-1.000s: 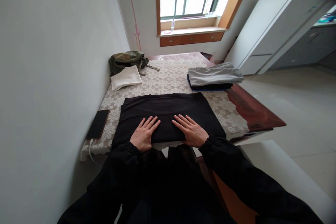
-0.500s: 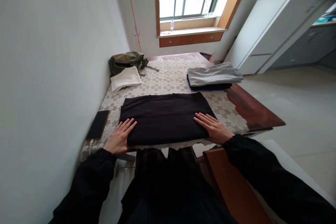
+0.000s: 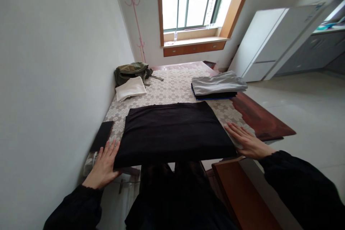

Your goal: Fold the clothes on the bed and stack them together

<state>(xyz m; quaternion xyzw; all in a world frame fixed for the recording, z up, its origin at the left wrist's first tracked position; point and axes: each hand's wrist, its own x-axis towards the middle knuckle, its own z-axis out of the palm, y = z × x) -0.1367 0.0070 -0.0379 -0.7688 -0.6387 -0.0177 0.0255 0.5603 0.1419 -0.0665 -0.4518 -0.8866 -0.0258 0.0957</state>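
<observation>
A folded black cloth (image 3: 172, 133) lies flat on the lace-covered table (image 3: 172, 86), its near edge at the table's front edge. My left hand (image 3: 105, 163) rests open at the cloth's near left corner, fingers spread. On the other side, my right hand (image 3: 246, 140) lies open beside the cloth's right edge, with its thumb near the near right corner. Neither hand has anything gripped in it.
A dark phone (image 3: 101, 136) lies by the left wall. Behind it are a white cloth (image 3: 131, 88) and a green backpack (image 3: 132, 72). Folded grey clothing (image 3: 219, 83) tops a stack at the back right. A brown chair (image 3: 242, 194) stands at the near right.
Both hands have moved outward and nearer me, off the top of the black cloth to its sides. The cloth now reaches wider and closer at its near edge. The view has tilted slightly upward.
</observation>
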